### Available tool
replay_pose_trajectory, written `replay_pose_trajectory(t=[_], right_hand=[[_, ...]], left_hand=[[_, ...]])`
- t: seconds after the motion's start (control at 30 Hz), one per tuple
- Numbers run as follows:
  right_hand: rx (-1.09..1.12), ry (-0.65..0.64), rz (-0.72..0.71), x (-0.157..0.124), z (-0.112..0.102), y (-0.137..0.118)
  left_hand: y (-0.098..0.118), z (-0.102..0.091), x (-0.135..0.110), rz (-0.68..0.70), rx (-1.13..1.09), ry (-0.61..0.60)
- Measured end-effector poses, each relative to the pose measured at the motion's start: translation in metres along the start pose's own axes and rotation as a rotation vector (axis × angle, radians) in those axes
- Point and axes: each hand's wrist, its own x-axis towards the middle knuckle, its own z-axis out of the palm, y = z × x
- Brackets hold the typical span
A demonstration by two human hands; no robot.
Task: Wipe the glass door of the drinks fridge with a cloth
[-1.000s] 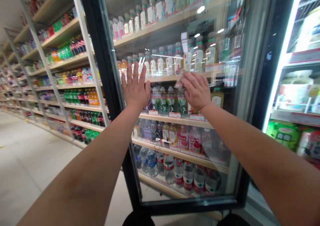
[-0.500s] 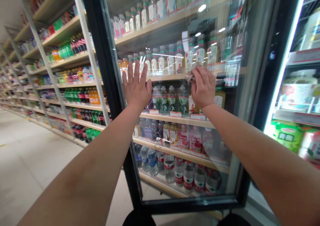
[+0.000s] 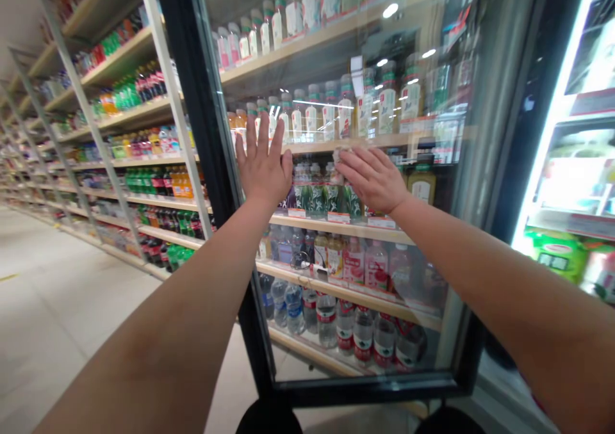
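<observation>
In front of me stands a glass door (image 3: 307, 370) in a black frame (image 3: 365, 392), swung out from a lit cooler. My left hand (image 3: 264, 168) lies flat on the upper left of the glass, fingers spread, holding nothing. Against the middle of the pane, my right hand (image 3: 372, 176) presses a crumpled pale cloth (image 3: 337, 157). Most of that cloth is hidden under the fingers. Through the glass, several rows of bottled drinks (image 3: 331, 194) show on wooden shelves.
Long shelving (image 3: 100, 127) filled with bottles recedes along the left over a pale tiled floor (image 3: 43, 319). At the right, the lit cooler (image 3: 576, 184) holds packaged goods, among them a green pack (image 3: 557, 251).
My right hand has slid left and slightly down across the glass with the cloth, its fingers now pointing left. My left hand has stayed in place.
</observation>
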Motion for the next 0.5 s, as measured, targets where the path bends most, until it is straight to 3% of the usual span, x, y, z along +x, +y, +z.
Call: replay_pose_trajectory(t=[0.13,0.17,0.2,0.3,0.37,0.5], right_hand=[[-0.06,0.224,0.35,-0.0002,0.0005,0.0003],[-0.065,0.245,0.374,-0.0007,0.0007,0.0005],[-0.057,0.226,0.334,-0.0014,0.0009,0.0006],[0.003,0.035,0.031,-0.0036,0.0013,0.0006],[0.007,0.014,0.0,-0.004,0.0019,0.0006],[-0.046,0.262,0.369,-0.0031,0.0034,0.0013]], left_hand=[[-0.0015,0.0012,-0.0001,0.007,-0.028,0.015],[-0.0019,0.0015,-0.0003,0.004,-0.033,0.011],[-0.0022,0.0019,-0.0006,0.004,-0.042,0.011],[-0.003,0.0027,-0.0014,0.013,-0.073,0.032],[-0.0037,0.0032,-0.0018,0.014,-0.077,0.04],[-0.0052,0.0044,-0.002,0.017,-0.054,0.03]])
